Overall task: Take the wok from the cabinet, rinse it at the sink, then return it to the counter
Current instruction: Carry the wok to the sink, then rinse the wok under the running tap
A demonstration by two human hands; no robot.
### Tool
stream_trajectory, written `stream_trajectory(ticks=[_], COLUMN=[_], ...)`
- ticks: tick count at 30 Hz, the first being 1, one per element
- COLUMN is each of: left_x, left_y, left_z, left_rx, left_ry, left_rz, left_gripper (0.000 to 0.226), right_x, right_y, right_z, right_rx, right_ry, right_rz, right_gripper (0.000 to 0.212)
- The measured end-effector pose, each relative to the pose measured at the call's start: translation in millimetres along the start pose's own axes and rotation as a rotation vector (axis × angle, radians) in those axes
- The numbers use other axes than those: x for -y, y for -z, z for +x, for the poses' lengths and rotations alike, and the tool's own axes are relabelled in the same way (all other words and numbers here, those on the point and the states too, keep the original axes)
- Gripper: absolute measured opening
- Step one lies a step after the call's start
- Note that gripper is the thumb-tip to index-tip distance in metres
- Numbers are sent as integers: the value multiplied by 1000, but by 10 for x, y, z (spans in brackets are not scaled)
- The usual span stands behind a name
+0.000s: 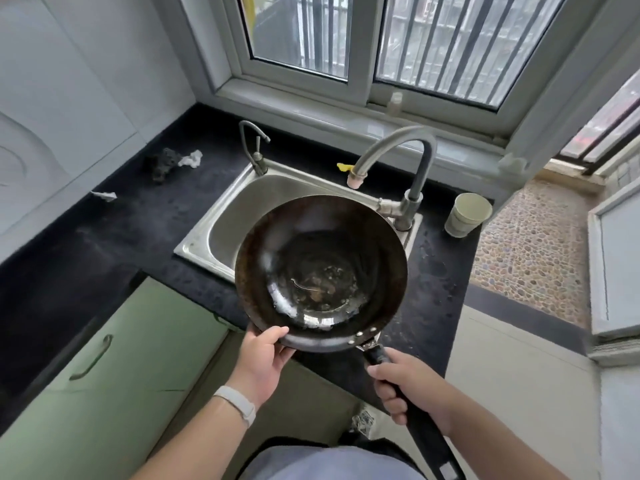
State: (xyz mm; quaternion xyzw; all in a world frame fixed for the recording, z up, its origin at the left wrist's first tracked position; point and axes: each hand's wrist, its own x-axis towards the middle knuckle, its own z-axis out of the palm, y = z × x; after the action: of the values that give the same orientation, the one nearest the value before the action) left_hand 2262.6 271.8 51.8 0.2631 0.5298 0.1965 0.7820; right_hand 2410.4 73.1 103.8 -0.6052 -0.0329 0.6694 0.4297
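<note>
A dark round wok (320, 271) with residue and a wet sheen in its bottom hangs in the air over the near right part of the steel sink (239, 206). My right hand (405, 384) is closed around its black handle. My left hand (265, 362) grips the near left rim, thumb on top. The wok is roughly level, its far rim below the curved main faucet (398, 147). No water is running. A light green cabinet door (114, 368) sits below the black counter (114, 237).
A smaller tap (254, 147) stands at the sink's far left corner. A paper cup (467, 214) sits right of the faucet base. A dark scrubber (162, 164) and crumpled paper (190, 158) lie on the counter at the back left. The window lies behind.
</note>
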Motion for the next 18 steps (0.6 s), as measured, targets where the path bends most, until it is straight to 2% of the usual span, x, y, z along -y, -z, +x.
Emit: stream_trajectory(ticks=[8, 15, 17, 18], left_x=[62, -311, -492, -596], left_y=[-218, -178, -127, -110], left_z=[266, 618, 755, 820], left_rx=[-97, -75, -63, -72], left_ry=[-6, -43, -74, -98], left_rz=[33, 284, 369, 398], left_gripper=[38, 25, 31, 40], right_x=[210, 370, 409, 437], right_y=[402, 425, 379, 344], right_z=[344, 569, 618, 639], right_rx=[60, 46, 31, 25], right_ry=[-21, -21, -24, -24], right_rz=[-69, -47, -46, -51], right_gripper=[11, 14, 14, 13])
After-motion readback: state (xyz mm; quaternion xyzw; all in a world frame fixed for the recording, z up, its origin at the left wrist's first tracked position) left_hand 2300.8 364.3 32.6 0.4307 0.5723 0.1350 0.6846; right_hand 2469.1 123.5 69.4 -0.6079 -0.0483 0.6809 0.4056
